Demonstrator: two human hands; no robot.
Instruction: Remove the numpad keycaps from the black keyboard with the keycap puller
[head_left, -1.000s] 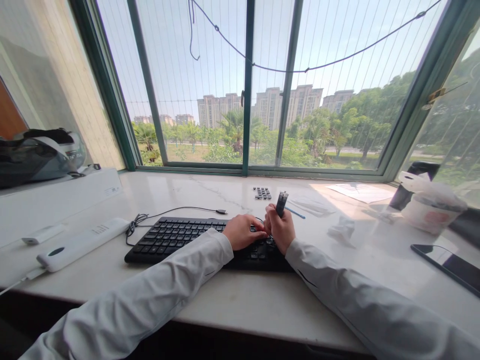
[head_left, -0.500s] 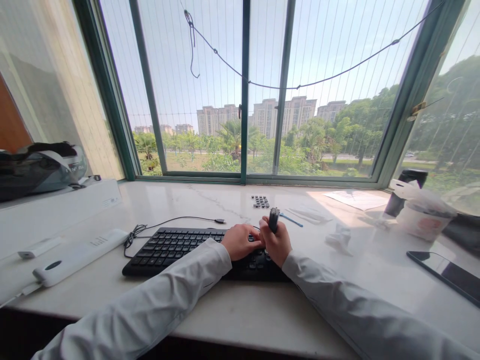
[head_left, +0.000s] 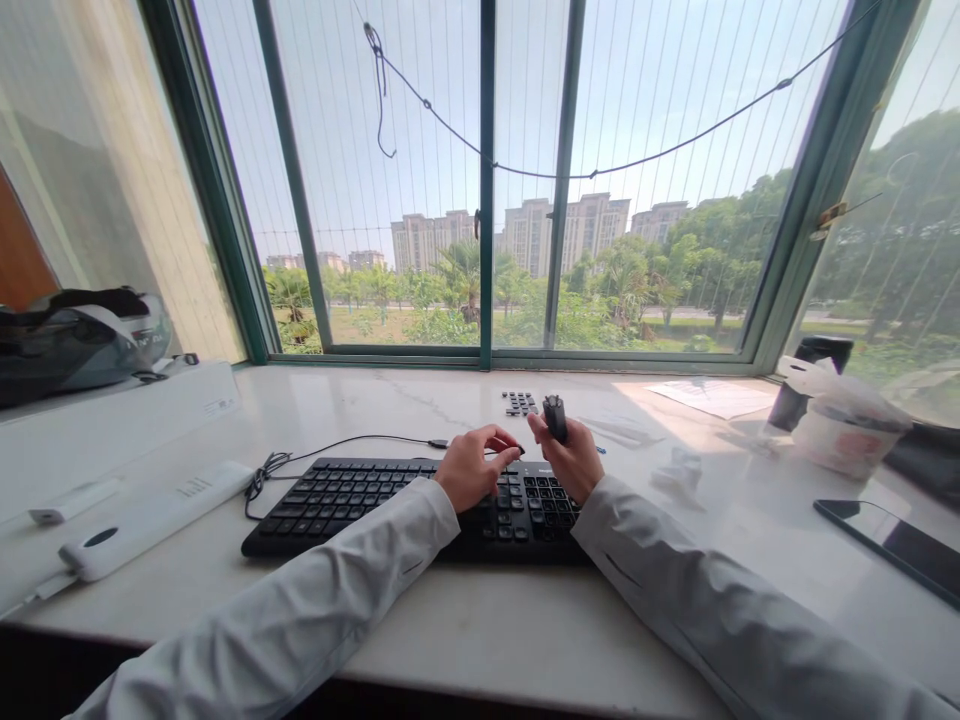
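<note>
A black keyboard lies on the counter, and its number pad at the right end shows bare sockets without caps. Between the thumb and forefinger of my left hand is a small dark keycap, held just above the keyboard. My right hand is wrapped round a black tool with a notched upper end; its lower part is hidden in the fist. Behind the hands, several loose keycaps lie in rows on the counter.
A thin blue tool lies mostly hidden behind my right hand. Crumpled clear plastic and a phone are to the right. At left are a white power strip and the keyboard's cable. The window frame borders the back.
My hands have come up off the number pad and moved apart. The small keycap now shows in my left fingers. My right hand has shifted slightly right with the black tool.
</note>
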